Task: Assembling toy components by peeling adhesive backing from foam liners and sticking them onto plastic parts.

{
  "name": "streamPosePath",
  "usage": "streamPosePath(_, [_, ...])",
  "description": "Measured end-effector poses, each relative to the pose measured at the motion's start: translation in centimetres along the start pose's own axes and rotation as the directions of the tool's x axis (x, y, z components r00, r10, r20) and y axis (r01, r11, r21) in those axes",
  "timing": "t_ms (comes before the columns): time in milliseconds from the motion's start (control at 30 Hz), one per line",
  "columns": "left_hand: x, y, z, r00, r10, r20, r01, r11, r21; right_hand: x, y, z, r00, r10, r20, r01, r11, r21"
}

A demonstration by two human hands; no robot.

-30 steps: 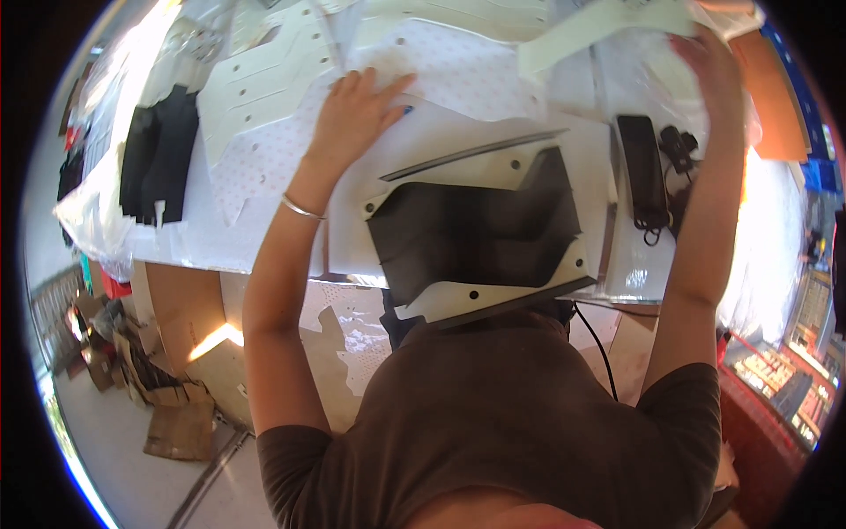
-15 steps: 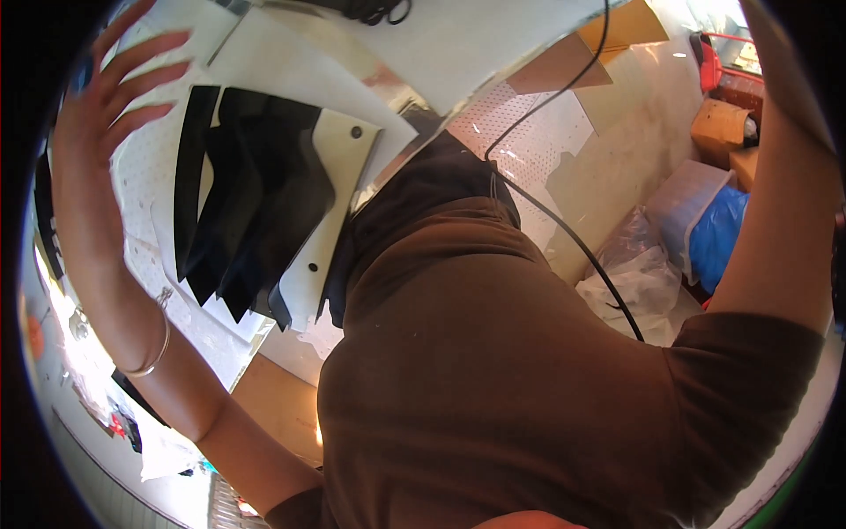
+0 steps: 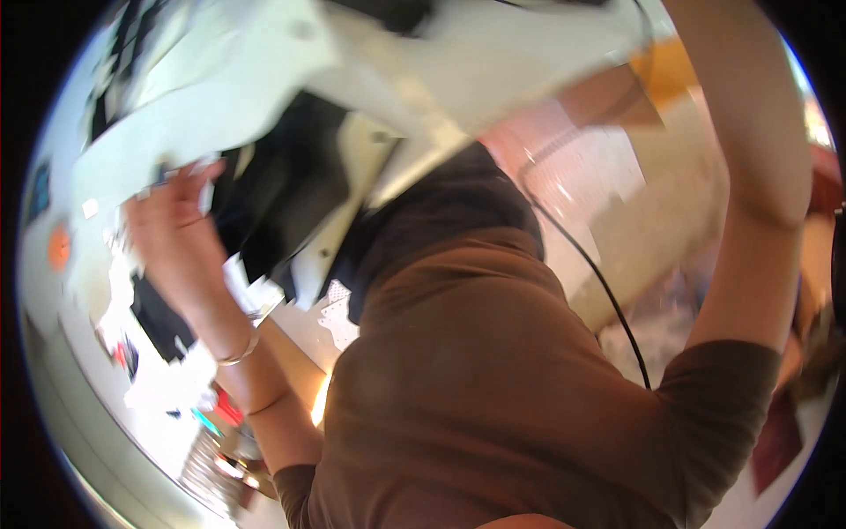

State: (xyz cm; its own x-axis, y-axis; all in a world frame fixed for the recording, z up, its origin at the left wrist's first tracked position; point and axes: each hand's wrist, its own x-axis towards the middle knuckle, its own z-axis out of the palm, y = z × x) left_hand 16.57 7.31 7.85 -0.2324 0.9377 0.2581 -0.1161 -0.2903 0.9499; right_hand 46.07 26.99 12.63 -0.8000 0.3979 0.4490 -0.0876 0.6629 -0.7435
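In the head view, your left hand (image 3: 176, 212) is at the left side, palm not clearly seen, with its fingers bent. Its fingertips are near the lower edge of a large white piece (image 3: 220, 110), but the blur is strong, so I cannot tell whether they grip it, only touch it, or are apart from it. Your right forearm (image 3: 765, 132) goes out through the upper edge; your right hand is outside the picture, and I cannot tell its state.

Just to the right of your left hand, in front of your body, is the black sheet (image 3: 295, 194). It lies over a white plate (image 3: 363, 145), which shows along its right side with two dark round marks. Above and right of them is the pale surface (image 3: 520, 53). You wear a bracelet (image 3: 238, 354) on the left wrist. A black cable (image 3: 589, 264) runs beside your brown shirt (image 3: 493, 379).
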Motion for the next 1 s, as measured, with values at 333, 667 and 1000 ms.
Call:
streamPosePath(333, [-7.5, -1.6, 0.5, 0.893, 0.051, -0.448, -0.041, 0.999, 0.032, 1.4, 3.2, 12.5, 0.914, 0.39, 0.111, -0.404, 0.856, 0.321])
streamPosePath(667, [-7.3, -2.4, 0.7, 0.82, 0.114, -0.561, 0.09, 0.942, 0.323, 7.3, 5.3, 14.7, 0.963, 0.268, 0.018, -0.269, 0.963, 0.023])
streamPosePath(1000, [-8.0, -3.0, 1.4, 0.854, -0.067, -0.516, 0.36, 0.792, 0.493, 6.4, 10.0, 15.6, 0.938, 0.283, 0.202, -0.287, 0.958, -0.007])
